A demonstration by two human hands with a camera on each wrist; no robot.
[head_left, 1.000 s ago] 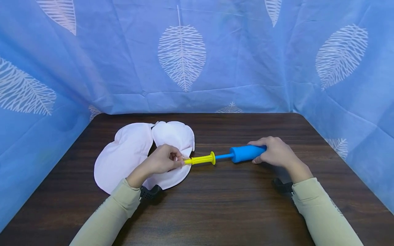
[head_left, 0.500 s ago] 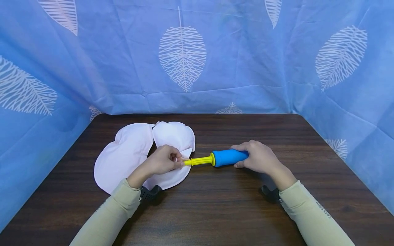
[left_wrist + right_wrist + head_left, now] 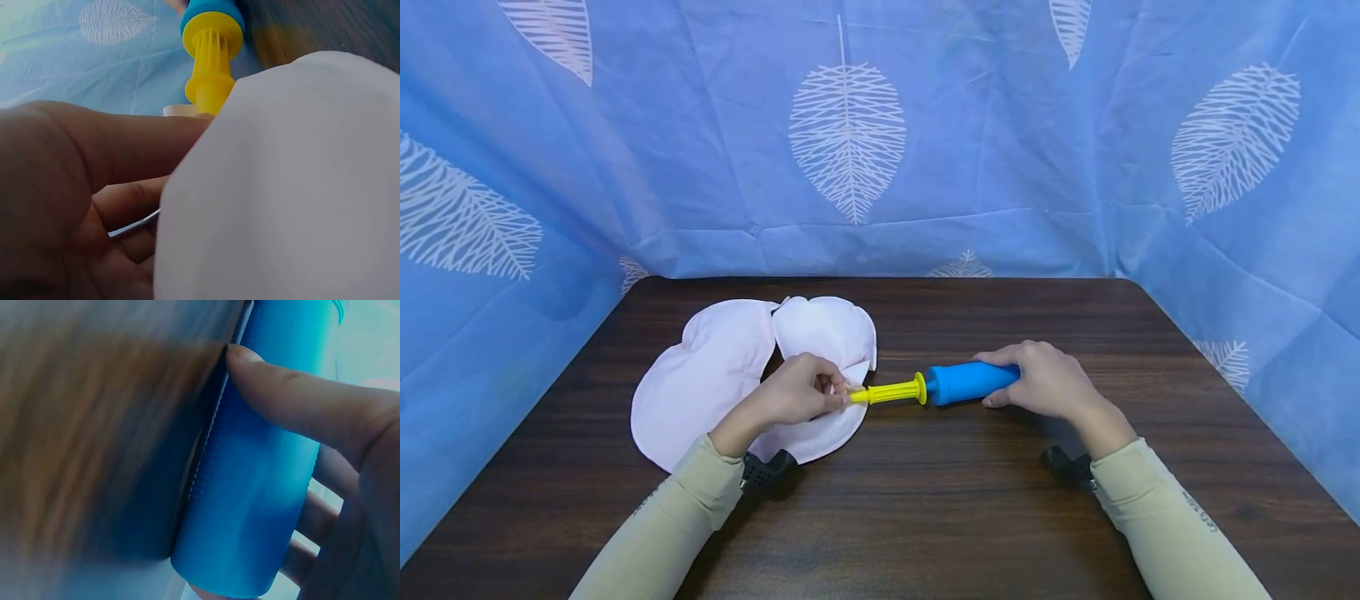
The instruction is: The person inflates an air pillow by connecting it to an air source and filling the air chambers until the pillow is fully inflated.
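Worktop (image 3: 925, 517) of dark wood carries a flat white balloon (image 3: 700, 383). At its right edge the left hand (image 3: 797, 393) pinches the neck onto the yellow pump nozzle (image 3: 887, 391); the right hand (image 3: 1048, 382), wrapped round the blue pump handle (image 3: 972, 382), has pushed in, then begun drawing back: pumping continues.

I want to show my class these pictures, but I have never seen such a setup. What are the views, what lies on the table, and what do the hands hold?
A person wears three cameras. The head view looks down on a dark wooden table with blue leaf-print cloth behind. The two close views come from the wrists. A flat white balloon lies on the table. The left hand pinches the balloon's edge at the yellow nozzle of a hand pump. The right hand grips the pump's blue barrel.
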